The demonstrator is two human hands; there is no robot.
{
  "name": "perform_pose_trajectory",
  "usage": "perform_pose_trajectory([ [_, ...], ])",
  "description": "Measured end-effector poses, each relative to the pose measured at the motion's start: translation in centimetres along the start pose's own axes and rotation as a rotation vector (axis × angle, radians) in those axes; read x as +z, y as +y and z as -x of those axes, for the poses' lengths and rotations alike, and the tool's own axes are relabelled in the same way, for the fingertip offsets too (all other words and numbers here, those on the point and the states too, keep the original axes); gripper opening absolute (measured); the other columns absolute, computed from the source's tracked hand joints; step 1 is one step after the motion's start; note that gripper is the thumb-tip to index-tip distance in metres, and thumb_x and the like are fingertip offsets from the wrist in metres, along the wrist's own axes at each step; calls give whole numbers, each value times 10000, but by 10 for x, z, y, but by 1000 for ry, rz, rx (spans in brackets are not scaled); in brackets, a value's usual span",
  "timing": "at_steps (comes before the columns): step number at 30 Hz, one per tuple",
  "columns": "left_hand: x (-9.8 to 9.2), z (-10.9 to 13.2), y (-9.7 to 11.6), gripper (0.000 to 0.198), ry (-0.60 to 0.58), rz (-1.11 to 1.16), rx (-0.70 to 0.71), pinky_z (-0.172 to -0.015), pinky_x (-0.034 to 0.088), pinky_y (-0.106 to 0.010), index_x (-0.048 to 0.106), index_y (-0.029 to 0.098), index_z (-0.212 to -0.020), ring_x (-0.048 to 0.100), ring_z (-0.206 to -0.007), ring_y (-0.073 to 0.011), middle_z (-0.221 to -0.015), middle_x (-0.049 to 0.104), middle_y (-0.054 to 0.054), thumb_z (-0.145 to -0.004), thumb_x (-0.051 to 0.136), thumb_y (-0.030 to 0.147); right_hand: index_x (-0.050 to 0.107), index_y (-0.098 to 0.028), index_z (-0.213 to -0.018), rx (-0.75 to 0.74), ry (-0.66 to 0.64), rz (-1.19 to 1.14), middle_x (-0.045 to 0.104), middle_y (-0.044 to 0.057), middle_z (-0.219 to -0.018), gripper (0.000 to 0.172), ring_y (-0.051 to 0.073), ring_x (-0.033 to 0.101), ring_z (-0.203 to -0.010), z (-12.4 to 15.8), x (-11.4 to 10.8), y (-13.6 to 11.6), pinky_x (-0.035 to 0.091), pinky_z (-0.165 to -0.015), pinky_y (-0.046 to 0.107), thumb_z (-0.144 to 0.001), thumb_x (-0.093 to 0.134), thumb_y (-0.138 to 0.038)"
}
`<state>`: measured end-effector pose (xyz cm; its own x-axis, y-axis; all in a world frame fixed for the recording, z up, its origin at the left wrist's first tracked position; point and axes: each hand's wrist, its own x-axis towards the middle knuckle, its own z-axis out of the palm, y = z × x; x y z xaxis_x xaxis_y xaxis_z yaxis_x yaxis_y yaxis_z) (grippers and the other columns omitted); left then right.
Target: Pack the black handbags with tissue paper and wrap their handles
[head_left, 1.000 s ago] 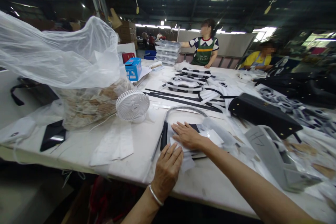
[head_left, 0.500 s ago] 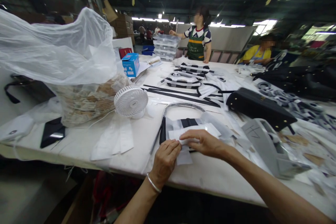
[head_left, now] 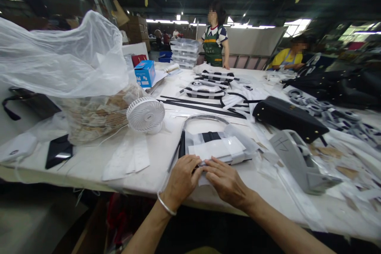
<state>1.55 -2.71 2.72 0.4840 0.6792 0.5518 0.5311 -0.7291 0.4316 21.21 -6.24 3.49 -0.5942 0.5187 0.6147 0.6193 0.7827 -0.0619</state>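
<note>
A black bag wrapped in white paper (head_left: 218,149) lies on the white table (head_left: 89,166) close to its near edge, with a grey curved handle (head_left: 205,118) arching behind it. My left hand (head_left: 181,180), a bangle on its wrist, has its fingers curled onto the near edge of the paper. My right hand (head_left: 226,182) lies beside it, fingers stretched flat on the same edge and pointing left. The fingertips of both hands meet over the paper.
A big clear plastic sack of brown pieces (head_left: 89,67), a white desk fan (head_left: 145,115) and a blue box (head_left: 145,73) stand left. A black bag (head_left: 288,117), a grey stand (head_left: 300,162) and striped bags (head_left: 205,87) lie right and behind. Two people (head_left: 214,45) (head_left: 290,57) work at the far side.
Both hands have drawn back from the top of the wrapped bag to its near edge. The white paper now lies folded over the bag. The standing person has turned and stepped left.
</note>
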Motion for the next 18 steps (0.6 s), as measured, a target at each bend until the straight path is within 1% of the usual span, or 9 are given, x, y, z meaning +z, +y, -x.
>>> perform_pose_trajectory([
  [1, 2, -2, 2, 152, 20, -22, -33, -872, 550, -407, 644, 195, -994, 639, -956, -212, -997, 702, -62, -935, 506, 170, 638, -169, -975, -4, -8, -3, 717, 85, -1114, 284, 189, 597, -1195, 0, -2, 0, 423, -1106, 433, -907, 386, -57],
  [2, 5, -4, 3, 130, 40, -46, -58, -820, 550, -398, 643, 195, -922, 637, -896, -212, -931, 700, -56, -941, 515, 192, 635, -170, -969, -9, -16, -5, 718, 84, -1110, 281, 188, 599, -1191, 1, -4, -1, 423, -1105, 432, -906, 385, -60],
  [4, 10, -5, 4, 154, 69, -64, -81, -777, 536, -393, 634, 195, -849, 625, -846, -214, -873, 691, -49, -948, 518, 214, 628, -177, -946, -22, -33, -9, 725, 76, -1083, 266, 183, 614, -1166, 3, -7, -1, 430, -1097, 425, -905, 392, -62],
  [8, 12, -5, 4, 174, 108, 31, -100, -830, 519, -404, 647, 204, -894, 630, -887, -210, -917, 701, -42, -967, 492, 237, 619, -184, -935, -17, -55, -9, 731, 80, -1054, 252, 185, 627, -1144, 7, -8, -3, 450, -1074, 416, -906, 398, -66],
  [10, 10, -6, 5, 176, 115, 38, -133, -812, 518, -395, 646, 202, -856, 633, -863, -206, -884, 698, -41, -956, 503, 227, 618, -185, -947, -1, -49, -11, 728, 89, -1071, 252, 186, 632, -1135, 7, -7, -4, 455, -1068, 413, -903, 398, -72],
  [13, 10, -7, 7, 125, 115, 6, -174, -781, 513, -390, 628, 197, -773, 632, -848, -213, -848, 686, -40, -881, 579, 158, 616, -184, -962, 7, -49, -23, 722, 89, -1093, 259, 173, 654, -1094, 6, -7, -4, 456, -1066, 391, -889, 401, -59],
  [15, 10, -8, 7, 118, 112, 8, -183, -781, 518, -393, 625, 200, -771, 632, -851, -216, -850, 685, -35, -827, 600, 99, 614, -183, -969, 2, -57, -25, 720, 90, -1102, 262, 175, 651, -1101, 5, -7, -4, 458, -1063, 389, -884, 403, -54],
  [18, 9, -7, 5, 159, 80, 27, -170, -799, 531, -402, 622, 208, -786, 631, -861, -217, -873, 686, -27, -782, 609, 50, 612, -181, -985, -3, -71, -12, 718, 91, -1105, 268, 190, 635, -1131, 6, -8, -4, 461, -1059, 399, -886, 397, -55],
])
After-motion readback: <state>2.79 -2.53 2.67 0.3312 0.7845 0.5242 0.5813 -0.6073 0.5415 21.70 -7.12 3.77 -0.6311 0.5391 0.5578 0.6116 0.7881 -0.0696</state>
